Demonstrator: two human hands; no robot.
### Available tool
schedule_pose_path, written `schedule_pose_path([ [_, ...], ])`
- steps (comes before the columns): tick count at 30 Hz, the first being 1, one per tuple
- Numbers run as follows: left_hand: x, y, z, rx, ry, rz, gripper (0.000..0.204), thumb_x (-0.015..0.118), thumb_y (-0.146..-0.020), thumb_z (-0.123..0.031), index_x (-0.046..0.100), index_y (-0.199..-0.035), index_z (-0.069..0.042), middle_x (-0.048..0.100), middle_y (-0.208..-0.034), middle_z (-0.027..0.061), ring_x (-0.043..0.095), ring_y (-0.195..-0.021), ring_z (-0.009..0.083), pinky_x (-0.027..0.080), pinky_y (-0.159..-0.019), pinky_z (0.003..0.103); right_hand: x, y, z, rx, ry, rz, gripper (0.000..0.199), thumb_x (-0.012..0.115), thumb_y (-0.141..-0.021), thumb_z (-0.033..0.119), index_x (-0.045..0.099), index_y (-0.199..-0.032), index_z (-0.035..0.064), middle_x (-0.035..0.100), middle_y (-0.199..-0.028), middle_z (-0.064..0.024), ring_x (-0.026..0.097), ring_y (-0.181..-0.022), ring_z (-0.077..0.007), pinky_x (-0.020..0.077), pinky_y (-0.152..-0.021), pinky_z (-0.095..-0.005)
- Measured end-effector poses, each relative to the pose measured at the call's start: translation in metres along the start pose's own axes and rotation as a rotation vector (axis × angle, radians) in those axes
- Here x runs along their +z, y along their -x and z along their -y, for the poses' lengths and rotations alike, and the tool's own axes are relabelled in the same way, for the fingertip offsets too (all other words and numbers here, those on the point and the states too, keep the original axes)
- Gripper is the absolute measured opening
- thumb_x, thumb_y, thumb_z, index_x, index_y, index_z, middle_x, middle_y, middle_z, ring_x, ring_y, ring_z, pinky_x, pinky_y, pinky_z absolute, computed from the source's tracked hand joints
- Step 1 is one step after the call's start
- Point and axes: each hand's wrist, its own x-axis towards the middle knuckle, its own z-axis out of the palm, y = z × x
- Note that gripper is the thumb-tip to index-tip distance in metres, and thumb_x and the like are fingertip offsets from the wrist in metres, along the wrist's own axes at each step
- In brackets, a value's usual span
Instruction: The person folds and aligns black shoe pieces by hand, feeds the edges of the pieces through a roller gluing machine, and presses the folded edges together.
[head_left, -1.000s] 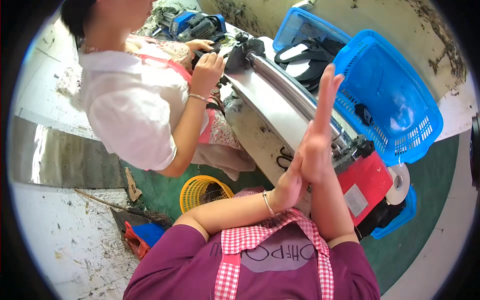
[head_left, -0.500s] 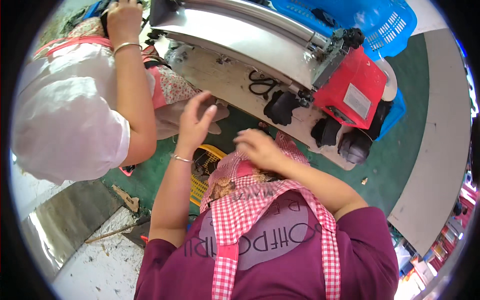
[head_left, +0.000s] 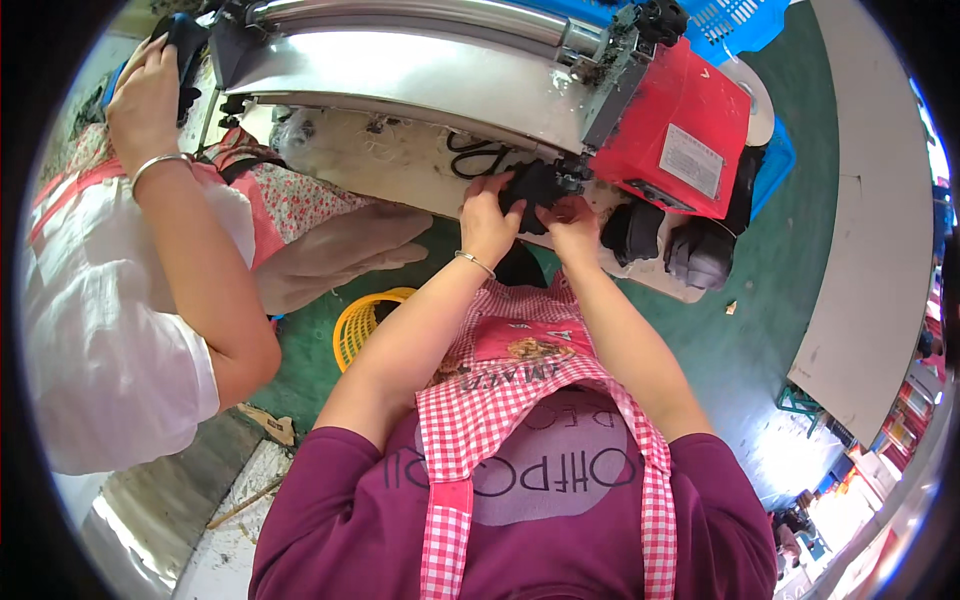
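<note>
My left hand and my right hand meet at the front edge of a white worktable, both gripping a small black piece of material. It sits just below the steel roller machine, next to its red housing. A silver bangle circles my left wrist. My pink checked apron fills the lower middle of the view.
A co-worker in a white top stands at the left, one hand on a dark item at the machine's far end. A yellow basket sits on the green floor, and a blue crate lies behind the machine.
My hands have gone from open in front of my chest to the table edge and closed on the black piece. The view has tilted further down.
</note>
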Motion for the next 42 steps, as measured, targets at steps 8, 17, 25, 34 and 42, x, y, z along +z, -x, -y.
schedule_pose_path([
  [8, -0.005, -0.002, -0.004, 0.045, -0.181, 0.058, 0.047, 0.074, -0.075, -0.016, 0.06, -0.119, -0.006, 0.061, -0.106, 0.019, 0.056, -0.105, 0.0377, 0.047, -0.089, 0.044, 0.005, 0.005, -0.006, -0.132, -0.029, -0.028, 0.034, 0.079, -0.071, 0.017, 0.062, -0.097, 0.0012, 0.064, -0.081, -0.0107, 0.063, -0.081, -0.0245, 0.0493, -0.073, -0.0366],
  [17, -0.014, 0.0, 0.0, 0.083, 0.035, 0.165, 0.034, 0.069, -0.08, -0.02, 0.056, -0.108, -0.005, 0.06, -0.107, 0.0154, 0.054, -0.103, 0.0346, 0.042, -0.087, 0.049, -0.016, 0.014, 0.012, -0.331, -0.106, -0.09, 0.043, 0.077, -0.075, 0.017, 0.057, -0.11, 0.0005, 0.056, -0.109, -0.0163, 0.058, -0.095, -0.0342, 0.0468, -0.084, -0.0402],
  [25, -0.073, 0.009, -0.047, 0.165, 0.316, 0.304, 0.024, 0.064, -0.087, -0.008, 0.05, -0.105, 0.0, 0.063, -0.093, 0.0179, 0.064, -0.089, 0.0311, 0.05, -0.078, 0.037, -0.077, 0.059, 0.109, -1.029, 0.292, -0.04, 0.02, 0.066, -0.085, 0.008, 0.059, -0.102, 0.0031, 0.059, -0.096, -0.0141, 0.057, -0.09, -0.0345, 0.0479, -0.08, -0.0407],
  [34, -0.054, -0.017, -0.026, 0.174, 0.377, 0.201, 0.023, 0.064, -0.088, -0.006, 0.049, -0.104, 0.0, 0.062, -0.089, 0.0161, 0.062, -0.081, 0.0252, 0.05, -0.075, 0.033, -0.068, 0.033, 0.126, -1.037, 0.114, 0.063, 0.014, 0.061, -0.089, 0.004, 0.061, -0.103, 0.0027, 0.062, -0.094, -0.013, 0.061, -0.084, -0.0321, 0.0503, -0.073, -0.0371],
  [42, -0.079, -0.008, -0.061, 0.147, 0.647, 0.366, 0.019, 0.06, -0.092, -0.004, 0.05, -0.108, -0.001, 0.06, -0.103, 0.0066, 0.056, -0.093, 0.0116, 0.049, -0.08, 0.027, -0.074, 0.033, 0.162, -1.14, 0.237, -0.053, 0.024, 0.065, -0.088, 0.016, 0.059, -0.107, 0.0036, 0.058, -0.105, -0.0149, 0.053, -0.102, -0.0351, 0.0439, -0.089, -0.0428],
])
